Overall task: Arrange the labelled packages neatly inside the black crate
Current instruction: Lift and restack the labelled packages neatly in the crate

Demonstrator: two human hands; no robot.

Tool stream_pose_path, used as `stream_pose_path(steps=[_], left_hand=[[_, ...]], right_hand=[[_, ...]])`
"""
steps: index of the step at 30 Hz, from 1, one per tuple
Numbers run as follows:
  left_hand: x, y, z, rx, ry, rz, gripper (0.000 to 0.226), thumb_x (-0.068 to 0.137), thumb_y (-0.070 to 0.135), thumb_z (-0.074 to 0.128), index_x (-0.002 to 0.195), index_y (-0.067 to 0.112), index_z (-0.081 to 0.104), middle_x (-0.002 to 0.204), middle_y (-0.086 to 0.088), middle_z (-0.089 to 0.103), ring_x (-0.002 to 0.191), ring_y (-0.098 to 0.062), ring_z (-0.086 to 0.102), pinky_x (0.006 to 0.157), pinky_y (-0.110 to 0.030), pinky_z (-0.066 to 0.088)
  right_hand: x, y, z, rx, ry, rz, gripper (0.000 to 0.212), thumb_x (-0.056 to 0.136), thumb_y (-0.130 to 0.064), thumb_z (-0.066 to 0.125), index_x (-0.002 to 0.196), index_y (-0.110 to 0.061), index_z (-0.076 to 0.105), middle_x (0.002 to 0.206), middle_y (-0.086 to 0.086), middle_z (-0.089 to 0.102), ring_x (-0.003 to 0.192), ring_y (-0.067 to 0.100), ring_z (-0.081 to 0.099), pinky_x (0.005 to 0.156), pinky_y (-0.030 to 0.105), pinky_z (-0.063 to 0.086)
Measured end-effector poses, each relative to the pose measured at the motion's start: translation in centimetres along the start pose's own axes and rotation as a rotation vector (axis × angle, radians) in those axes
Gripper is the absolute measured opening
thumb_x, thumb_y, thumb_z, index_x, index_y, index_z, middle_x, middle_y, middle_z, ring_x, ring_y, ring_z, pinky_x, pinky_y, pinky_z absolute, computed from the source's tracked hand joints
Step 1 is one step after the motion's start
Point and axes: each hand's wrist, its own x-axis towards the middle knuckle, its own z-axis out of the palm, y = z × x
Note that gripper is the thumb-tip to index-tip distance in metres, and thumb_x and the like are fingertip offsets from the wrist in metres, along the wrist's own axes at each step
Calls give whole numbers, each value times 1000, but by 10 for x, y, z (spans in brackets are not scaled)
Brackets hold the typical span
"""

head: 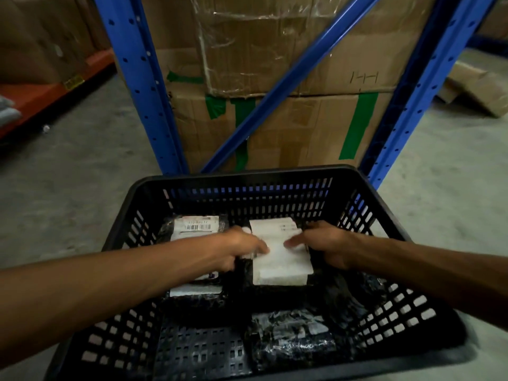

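A black perforated crate (247, 176) stands on the floor in front of me. Both hands reach inside it. My left hand (242, 250) and my right hand (321, 246) grip the two sides of a black-wrapped package with a large white label (280, 259), near the crate's far middle. To its left lies another black package with a barcode label (196, 225), partly hidden under my left forearm. A third black-wrapped package (297, 336) lies in the near right corner of the crate.
Blue rack uprights (137, 86) and a diagonal brace rise just behind the crate, with stacked cardboard boxes (288, 127) taped in green between them. An orange shelf beam (41, 97) runs at the left. Flattened cardboard (478, 89) lies on the concrete floor at the right.
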Motion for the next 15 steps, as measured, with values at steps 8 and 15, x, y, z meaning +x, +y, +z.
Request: stream_pose_path(steps=[8, 15], left_hand=[[45, -12, 34, -30, 172, 13, 31, 83, 3, 72, 72, 15, 46, 74, 1, 51, 62, -8, 49, 52, -21, 47], [79, -32, 56, -40, 79, -102, 78, 83, 11, 66, 151, 6, 29, 141, -13, 48, 120, -26, 52, 91, -32, 51]], right_hand=[[41, 25, 2, -62, 87, 0, 67, 69, 7, 79, 130, -2, 51, 115, 16, 68, 98, 34, 68, 80, 49, 61], [72, 39, 21, -466, 90, 6, 78, 76, -6, 80, 142, 1, 39, 143, 21, 50, 129, 35, 52, 102, 39, 48]])
